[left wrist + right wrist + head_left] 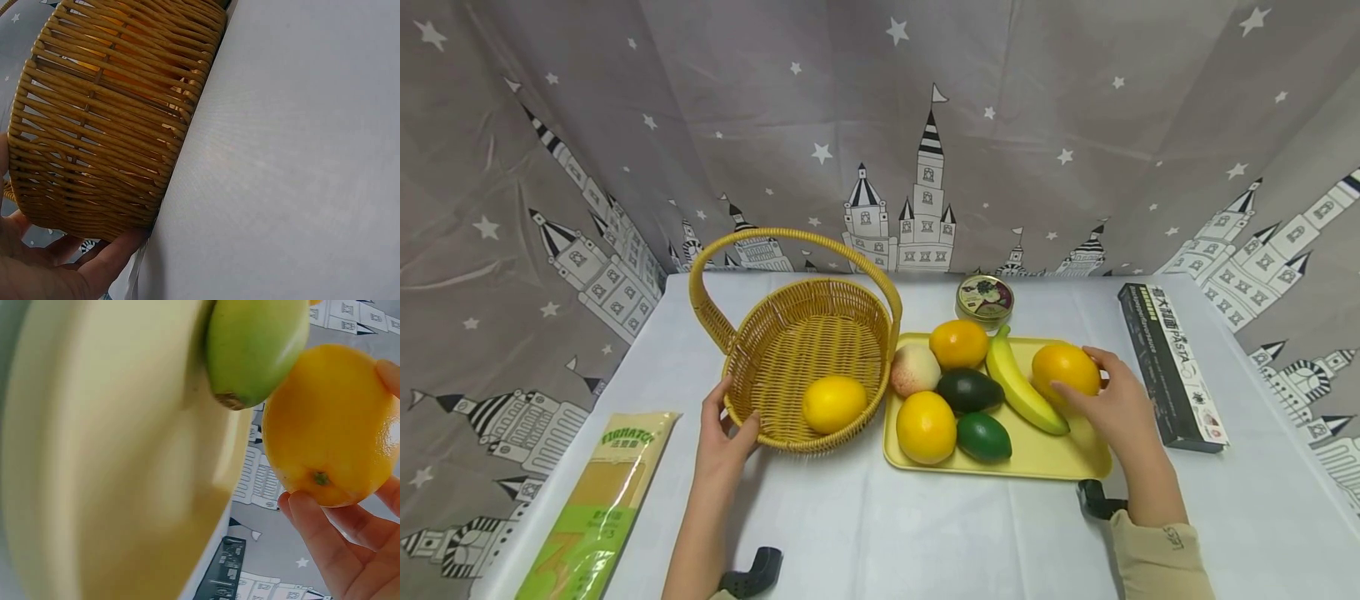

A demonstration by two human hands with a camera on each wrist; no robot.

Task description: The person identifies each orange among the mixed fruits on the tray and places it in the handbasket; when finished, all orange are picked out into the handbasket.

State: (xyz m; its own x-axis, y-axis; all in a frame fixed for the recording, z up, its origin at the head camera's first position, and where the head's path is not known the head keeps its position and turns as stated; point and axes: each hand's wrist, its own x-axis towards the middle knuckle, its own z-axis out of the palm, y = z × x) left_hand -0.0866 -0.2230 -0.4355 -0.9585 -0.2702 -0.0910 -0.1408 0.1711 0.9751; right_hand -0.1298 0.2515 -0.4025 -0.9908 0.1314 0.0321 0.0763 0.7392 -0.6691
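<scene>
My left hand (724, 442) holds the near left side of a wicker basket (775, 312) with a tall arched handle. Inside the basket lies a yellow, lemon-like fruit (834, 404). On the right, my right hand (1112, 400) grips an orange (1063, 369) between thumb and fingers. The right wrist view shows that orange (331, 425) held above the pale yellow tray (125, 450), beside the banana (256, 350). On the tray (1052, 467) sit the banana (1021, 383), two more oranges, a peach (915, 371), a dark avocado (968, 391) and a green oval fruit (984, 437).
Behind the tray stands a round tin (985, 300). A black pasta box (1172, 367) lies to the right, and a spaghetti packet (598, 508) to the left. A grey patterned curtain (880, 133) borders the white table (925, 542).
</scene>
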